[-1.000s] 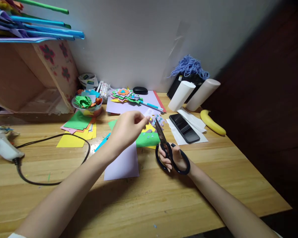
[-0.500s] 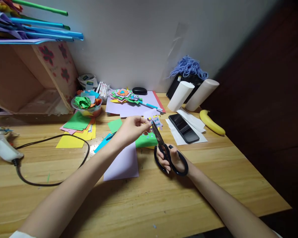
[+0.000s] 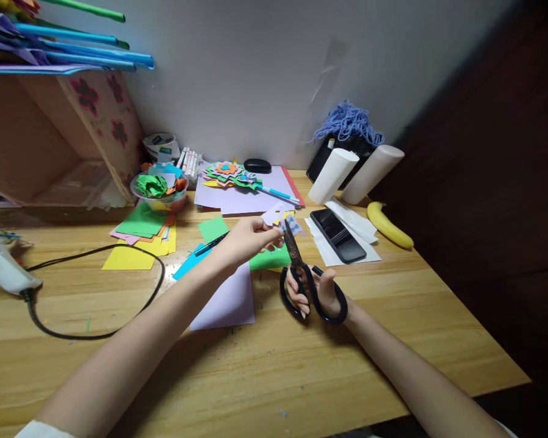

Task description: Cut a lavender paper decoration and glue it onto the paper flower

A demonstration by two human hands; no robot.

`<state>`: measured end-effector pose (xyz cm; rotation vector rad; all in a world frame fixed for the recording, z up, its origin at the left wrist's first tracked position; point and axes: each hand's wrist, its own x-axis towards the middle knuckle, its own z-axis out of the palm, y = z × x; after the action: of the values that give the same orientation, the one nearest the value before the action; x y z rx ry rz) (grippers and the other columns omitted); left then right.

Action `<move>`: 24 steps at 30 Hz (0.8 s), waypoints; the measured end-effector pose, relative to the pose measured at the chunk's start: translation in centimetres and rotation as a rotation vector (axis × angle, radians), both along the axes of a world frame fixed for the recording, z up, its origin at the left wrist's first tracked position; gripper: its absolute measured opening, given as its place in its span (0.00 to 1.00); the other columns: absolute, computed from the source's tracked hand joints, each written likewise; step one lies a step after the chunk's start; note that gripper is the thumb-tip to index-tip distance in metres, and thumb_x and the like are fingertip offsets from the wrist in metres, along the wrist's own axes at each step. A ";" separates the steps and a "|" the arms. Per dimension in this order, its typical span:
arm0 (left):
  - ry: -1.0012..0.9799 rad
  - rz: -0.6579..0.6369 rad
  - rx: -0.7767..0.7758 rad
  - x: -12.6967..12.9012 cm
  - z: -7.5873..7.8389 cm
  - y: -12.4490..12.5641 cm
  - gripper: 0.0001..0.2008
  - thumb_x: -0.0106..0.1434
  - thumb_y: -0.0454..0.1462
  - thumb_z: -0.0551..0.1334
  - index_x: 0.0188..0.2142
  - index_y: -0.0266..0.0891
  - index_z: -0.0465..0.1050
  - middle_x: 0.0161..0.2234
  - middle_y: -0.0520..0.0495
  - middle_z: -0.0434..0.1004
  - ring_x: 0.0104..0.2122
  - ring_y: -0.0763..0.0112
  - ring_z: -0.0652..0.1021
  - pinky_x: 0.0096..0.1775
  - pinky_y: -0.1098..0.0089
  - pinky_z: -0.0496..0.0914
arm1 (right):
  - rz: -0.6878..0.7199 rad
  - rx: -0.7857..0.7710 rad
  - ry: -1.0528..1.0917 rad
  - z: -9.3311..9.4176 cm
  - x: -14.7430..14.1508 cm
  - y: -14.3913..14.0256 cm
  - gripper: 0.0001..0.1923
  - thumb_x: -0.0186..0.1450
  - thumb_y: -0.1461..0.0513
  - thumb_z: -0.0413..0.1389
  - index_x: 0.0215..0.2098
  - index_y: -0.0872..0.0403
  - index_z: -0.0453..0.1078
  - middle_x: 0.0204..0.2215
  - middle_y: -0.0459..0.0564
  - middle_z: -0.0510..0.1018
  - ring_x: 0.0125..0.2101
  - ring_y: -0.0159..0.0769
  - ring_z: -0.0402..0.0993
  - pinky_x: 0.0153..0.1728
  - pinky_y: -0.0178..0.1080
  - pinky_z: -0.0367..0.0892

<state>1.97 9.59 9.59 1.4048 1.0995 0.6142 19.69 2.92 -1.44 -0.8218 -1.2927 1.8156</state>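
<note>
My left hand point(image 3: 251, 242) pinches a small lilac paper piece point(image 3: 290, 227) with blue markings between thumb and fingertips, above the middle of the table. My right hand point(image 3: 317, 293) grips black-handled scissors point(image 3: 296, 258), fingers through the loops, blades pointing up and away. The scissor tips meet the paper right beside my left fingertips; whether they bite into it I cannot tell. Beneath my left hand lie a green sheet point(image 3: 268, 260) with small scraps on it and a lilac sheet point(image 3: 231, 304). A dark pen point(image 3: 210, 244) rests on blue paper point(image 3: 189, 266) to the left.
At the back, a layered paper flower point(image 3: 228, 173) lies on lilac sheets. Right are a phone point(image 3: 338, 236), a banana point(image 3: 389, 226) and two white rolls point(image 3: 333, 176). Left are a bowl of scraps point(image 3: 162, 198), stacked coloured paper point(image 3: 141, 222), a glue gun point(image 3: 9, 271) and its black cord.
My left hand has shifted slightly down and right with the paper piece, which has turned. The scissor handles have spread a little wider, and my right thumb has lifted.
</note>
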 end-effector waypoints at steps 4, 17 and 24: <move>-0.003 -0.006 -0.005 0.0 -0.1 -0.1 0.09 0.53 0.38 0.60 0.21 0.36 0.69 0.23 0.51 0.73 0.23 0.78 0.69 0.28 0.75 0.62 | -0.009 0.006 -0.021 0.0 0.0 0.0 0.39 0.40 0.28 0.44 0.25 0.53 0.57 0.13 0.37 0.60 0.10 0.24 0.55 0.11 0.30 0.58; -0.079 -0.009 -0.095 0.2 -0.9 0.0 0.08 0.52 0.39 0.61 0.22 0.36 0.69 0.23 0.52 0.71 0.22 0.79 0.66 0.28 0.74 0.61 | -0.048 0.056 -0.063 0.9 -0.4 -0.3 0.36 0.45 0.30 0.46 0.25 0.54 0.57 0.14 0.37 0.59 0.11 0.23 0.54 0.12 0.29 0.58; -0.146 0.000 -0.166 0.4 -1.4 0.0 0.10 0.51 0.40 0.62 0.21 0.35 0.67 0.22 0.52 0.69 0.21 0.80 0.64 0.29 0.74 0.62 | -0.066 0.063 -0.091 1.7 -0.5 -0.4 0.36 0.46 0.30 0.47 0.26 0.54 0.57 0.14 0.36 0.57 0.11 0.22 0.53 0.12 0.29 0.57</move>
<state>2.33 9.63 8.17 1.1978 1.0106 0.6018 19.14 2.54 0.28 -0.9112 -1.3571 1.6948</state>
